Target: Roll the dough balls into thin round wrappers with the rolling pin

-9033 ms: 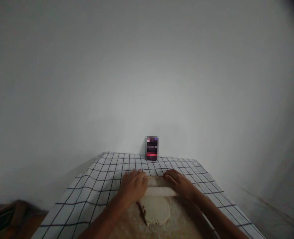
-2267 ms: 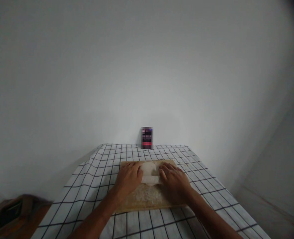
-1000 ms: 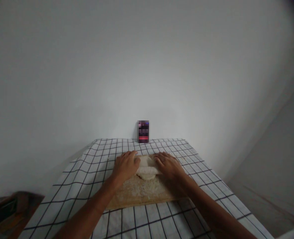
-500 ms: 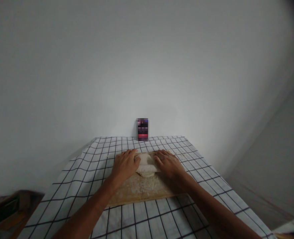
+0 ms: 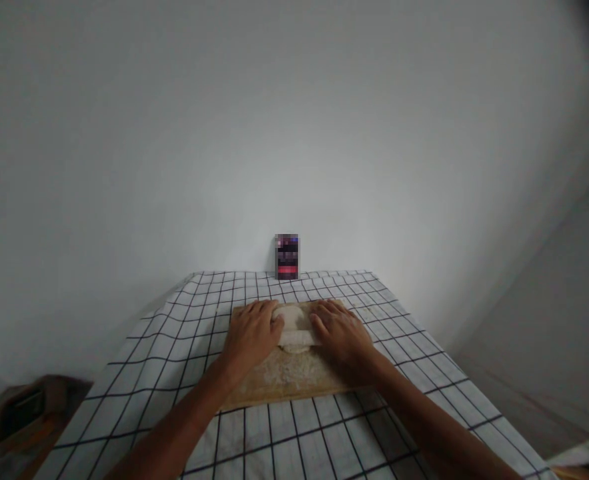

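A pale rolling pin (image 5: 298, 339) lies crosswise on flattened whitish dough (image 5: 290, 317), and a little of the dough shows on the near side of the pin. My left hand (image 5: 255, 330) is over the pin's left end, its thumb pointing inward. Over the right end rests my right hand (image 5: 340, 328), fingers pointing forward and left. The pin's ends are hidden beneath both hands. Under everything is a flour-dusted wooden board (image 5: 284, 383).
A black-and-white checked cloth (image 5: 274, 440) covers the table. At its far edge a blurred-out dark upright object (image 5: 287, 257) leans against the white wall (image 5: 294, 133). An open cardboard box (image 5: 44, 407) stands low at the left.
Both hands and the rolling pin keep nearly the same place on the dough, with less dough showing on the near side of the pin. The whole view has shifted slightly.
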Demonstrator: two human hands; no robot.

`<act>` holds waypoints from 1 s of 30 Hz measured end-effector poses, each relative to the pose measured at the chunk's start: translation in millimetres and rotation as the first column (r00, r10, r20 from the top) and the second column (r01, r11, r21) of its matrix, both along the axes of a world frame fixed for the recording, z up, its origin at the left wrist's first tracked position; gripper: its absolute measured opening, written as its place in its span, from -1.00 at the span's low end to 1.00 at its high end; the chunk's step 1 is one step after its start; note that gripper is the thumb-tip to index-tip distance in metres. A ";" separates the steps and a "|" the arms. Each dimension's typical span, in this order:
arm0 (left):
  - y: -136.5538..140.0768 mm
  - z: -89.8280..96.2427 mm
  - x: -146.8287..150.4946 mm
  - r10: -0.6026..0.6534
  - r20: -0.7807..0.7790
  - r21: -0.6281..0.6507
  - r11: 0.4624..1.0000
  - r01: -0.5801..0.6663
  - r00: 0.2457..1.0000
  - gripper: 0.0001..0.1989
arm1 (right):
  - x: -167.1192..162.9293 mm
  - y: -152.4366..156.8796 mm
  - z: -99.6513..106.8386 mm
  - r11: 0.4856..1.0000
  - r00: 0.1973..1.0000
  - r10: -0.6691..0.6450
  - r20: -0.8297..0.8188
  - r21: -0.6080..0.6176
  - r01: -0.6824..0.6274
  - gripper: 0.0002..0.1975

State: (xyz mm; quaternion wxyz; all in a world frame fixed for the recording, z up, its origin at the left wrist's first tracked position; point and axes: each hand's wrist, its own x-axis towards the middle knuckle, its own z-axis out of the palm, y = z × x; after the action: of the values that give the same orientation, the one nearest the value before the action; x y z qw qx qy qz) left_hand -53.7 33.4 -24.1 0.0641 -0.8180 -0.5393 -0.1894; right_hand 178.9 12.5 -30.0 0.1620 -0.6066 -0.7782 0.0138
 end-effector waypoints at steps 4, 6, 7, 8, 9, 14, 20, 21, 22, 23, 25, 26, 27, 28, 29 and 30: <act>-12.4 -8.7 -3.9 -0.044 0.040 0.054 0.998 0.042 0.998 -0.63 | -1.3 -13.0 -8.0 0.999 1.000 -0.005 0.009 0.040 0.005 -0.59; -20.4 -16.5 -7.4 -0.086 0.061 0.119 0.990 0.078 0.994 -0.61 | -2.2 -23.3 -14.5 0.998 1.000 -0.020 0.008 0.065 0.019 -0.57; -22.3 -18.8 -8.4 -0.098 0.064 0.136 0.987 0.089 0.993 -0.61 | -2.5 -25.9 -16.2 0.997 1.000 -0.028 0.008 0.072 0.028 -0.56; -22.3 -19.2 -8.6 -0.101 0.060 0.136 0.986 0.092 0.993 -0.60 | -2.7 -26.2 -16.6 0.997 0.999 -0.035 0.008 0.075 0.034 -0.56; -20.6 -17.8 -7.9 -0.091 0.051 0.119 0.989 0.085 0.995 -0.60 | -2.8 -24.1 -15.6 0.996 0.999 -0.039 0.009 0.075 0.038 -0.56; -7.8 -2.8 -0.3 0.024 0.010 -0.006 1.000 -0.023 1.000 -0.65 | -2.7 -7.0 -4.8 0.999 1.000 -0.020 0.003 0.037 0.020 -0.61; -21.6 -22.3 -9.1 -0.088 0.054 0.106 0.991 0.082 0.995 -0.60 | -2.4 -26.3 -13.4 0.998 1.000 -0.014 0.019 0.065 0.013 -0.59; -21.7 -23.8 -9.6 -0.085 0.063 0.102 0.992 0.078 0.994 -0.60 | -2.3 -26.6 -13.6 0.998 1.000 -0.007 0.019 0.069 0.006 -0.59; -20.3 -23.6 -9.2 -0.077 0.067 0.086 0.994 0.071 0.995 -0.61 | -2.2 -24.9 -12.6 0.998 1.000 -0.004 0.018 0.068 0.003 -0.59; -17.9 -21.7 -8.1 -0.064 0.069 0.064 0.996 0.060 0.995 -0.62 | -2.3 -21.9 -10.8 0.998 1.000 -0.008 0.015 0.061 0.007 -0.58; -13.0 -15.6 -4.6 -0.024 0.071 0.019 1.000 0.023 0.997 -0.64 | -2.6 -15.1 -6.3 0.999 1.000 -0.022 0.011 0.035 0.021 -0.59; -11.8 -12.9 -3.0 -0.007 0.070 0.007 1.000 0.007 0.998 -0.64 | -2.9 -13.0 -4.7 0.999 1.000 -0.026 0.013 0.024 0.026 -0.59; -12.0 -11.2 -1.9 0.002 0.068 0.006 1.000 -0.002 0.998 -0.64 | -3.1 -12.6 -3.9 0.999 0.999 -0.030 0.017 0.018 0.029 -0.60; -13.5 -10.6 -1.5 0.002 0.067 0.015 1.000 -0.003 0.998 -0.64 | -3.2 -13.7 -4.1 0.999 0.999 -0.030 0.021 0.018 0.029 -0.60; -15.8 -11.2 -1.6 -0.006 0.066 0.032 0.999 0.004 0.998 -0.64 | -3.1 -15.9 -5.2 0.999 0.999 -0.027 0.024 0.024 0.026 -0.60; -18.3 -12.3 -2.0 -0.023 0.065 0.051 0.999 0.019 0.998 -0.63 | -3.0 -18.4 -6.7 0.999 0.999 -0.023 0.025 0.034 0.022 -0.59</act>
State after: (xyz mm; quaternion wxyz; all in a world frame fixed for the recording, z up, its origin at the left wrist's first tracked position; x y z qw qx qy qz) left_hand -55.7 15.1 -36.4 0.0647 -0.8151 -0.5276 -0.2302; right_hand 175.9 -5.9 -36.8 0.1627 -0.6126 -0.7735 -0.0087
